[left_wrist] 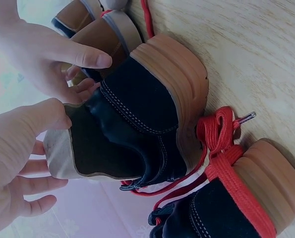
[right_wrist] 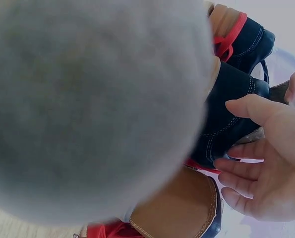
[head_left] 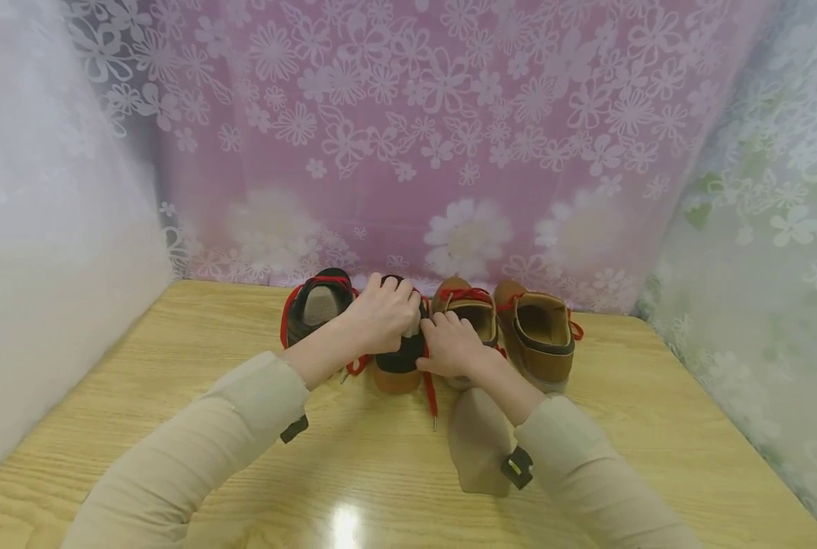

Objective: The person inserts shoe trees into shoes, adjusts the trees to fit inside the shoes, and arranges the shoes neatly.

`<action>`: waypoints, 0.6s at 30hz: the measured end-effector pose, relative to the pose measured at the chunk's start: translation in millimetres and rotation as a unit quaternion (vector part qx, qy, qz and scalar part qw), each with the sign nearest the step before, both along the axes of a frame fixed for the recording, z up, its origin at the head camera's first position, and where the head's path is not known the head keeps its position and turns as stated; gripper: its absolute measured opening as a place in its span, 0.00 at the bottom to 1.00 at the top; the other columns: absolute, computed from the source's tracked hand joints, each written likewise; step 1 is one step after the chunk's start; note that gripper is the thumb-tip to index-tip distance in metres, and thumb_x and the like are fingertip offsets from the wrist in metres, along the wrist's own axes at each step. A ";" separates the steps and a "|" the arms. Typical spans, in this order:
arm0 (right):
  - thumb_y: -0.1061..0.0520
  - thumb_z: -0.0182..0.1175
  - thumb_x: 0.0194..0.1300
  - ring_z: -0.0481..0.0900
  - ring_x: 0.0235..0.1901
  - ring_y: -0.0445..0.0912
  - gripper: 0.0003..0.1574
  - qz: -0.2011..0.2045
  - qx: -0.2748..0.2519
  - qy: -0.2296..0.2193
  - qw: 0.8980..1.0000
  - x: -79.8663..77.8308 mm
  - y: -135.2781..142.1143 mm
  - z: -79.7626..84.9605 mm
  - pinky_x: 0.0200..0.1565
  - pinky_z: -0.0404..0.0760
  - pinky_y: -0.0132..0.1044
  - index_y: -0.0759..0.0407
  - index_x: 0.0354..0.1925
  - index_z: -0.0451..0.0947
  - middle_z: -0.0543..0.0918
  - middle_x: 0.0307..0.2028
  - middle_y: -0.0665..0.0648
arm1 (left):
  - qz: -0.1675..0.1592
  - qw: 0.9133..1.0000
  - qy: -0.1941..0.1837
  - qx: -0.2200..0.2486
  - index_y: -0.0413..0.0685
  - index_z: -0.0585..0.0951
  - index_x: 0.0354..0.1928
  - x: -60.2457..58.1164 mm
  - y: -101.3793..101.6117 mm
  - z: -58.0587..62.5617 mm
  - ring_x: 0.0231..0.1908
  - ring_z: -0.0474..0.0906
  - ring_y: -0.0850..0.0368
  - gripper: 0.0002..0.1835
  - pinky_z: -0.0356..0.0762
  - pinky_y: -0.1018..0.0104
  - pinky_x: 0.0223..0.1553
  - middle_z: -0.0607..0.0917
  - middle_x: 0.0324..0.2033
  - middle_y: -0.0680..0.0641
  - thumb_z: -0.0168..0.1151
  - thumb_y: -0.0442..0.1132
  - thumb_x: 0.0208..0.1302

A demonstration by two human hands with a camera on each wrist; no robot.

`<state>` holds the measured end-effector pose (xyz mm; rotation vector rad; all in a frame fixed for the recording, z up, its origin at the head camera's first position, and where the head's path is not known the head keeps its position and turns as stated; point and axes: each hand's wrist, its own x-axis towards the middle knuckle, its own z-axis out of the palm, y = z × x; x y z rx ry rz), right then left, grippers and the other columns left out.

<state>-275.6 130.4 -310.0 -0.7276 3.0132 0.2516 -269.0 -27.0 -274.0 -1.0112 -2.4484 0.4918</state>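
Note:
A black shoe (left_wrist: 137, 94) with a tan sole stands in the middle of the row, heel toward me. From its opening sticks a grey-beige insole (left_wrist: 60, 153), pinched between the thumb and fingers of my left hand (head_left: 384, 309). My right hand (head_left: 452, 347) is at the right side of this shoe, its fingers loosely extended and holding nothing; whether it touches the shoe I cannot tell. A second insole (head_left: 480, 442) is under my right forearm; a blurred grey shape (right_wrist: 92, 109), probably that insole, fills much of the right wrist view.
Another black shoe (head_left: 298, 324) with red laces stands to the left, a grey insole inside. Two brown shoes (head_left: 541, 354) with red laces stand to the right. The wooden table (head_left: 353, 473) ends at a pink flowered curtain (head_left: 381, 152). A red lace (head_left: 432, 400) trails forward.

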 end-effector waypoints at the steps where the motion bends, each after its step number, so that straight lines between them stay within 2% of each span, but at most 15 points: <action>1: 0.41 0.61 0.58 0.67 0.49 0.58 0.36 0.001 0.001 -0.001 1.000 -0.1 0.3 0.4 0.48 0.68 0.50 0.64 0.55 0.68 0.71 0.49 0.63 | -0.001 1.000 -0.001 0.000 0.41 0.76 0.50 0.3 -0.1 0.2 0.42 0.73 0.46 0.24 0.69 0.52 0.44 0.75 0.44 0.42 0.63 0.47 0.53; 8: 0.41 0.61 0.58 0.68 0.48 0.58 0.36 0.019 0.009 0.003 1.000 -1.6 0.7 3.7 0.47 0.70 0.50 0.65 0.55 0.68 0.72 0.48 0.64 | 0.003 1.000 -0.009 0.004 0.41 0.76 0.51 -0.2 -1.7 0.2 0.44 0.73 0.45 0.24 0.69 0.51 0.45 0.75 0.46 0.42 0.64 0.47 0.53; 18: 0.42 0.61 0.59 0.69 0.49 0.58 0.34 0.026 0.014 -0.006 1.000 -0.5 4.1 5.8 0.47 0.71 0.50 0.65 0.53 0.68 0.73 0.48 0.63 | -0.010 1.000 -0.003 0.016 0.40 0.76 0.49 -0.6 -0.4 -2.7 0.42 0.73 0.45 0.24 0.69 0.51 0.44 0.75 0.45 0.41 0.64 0.46 0.52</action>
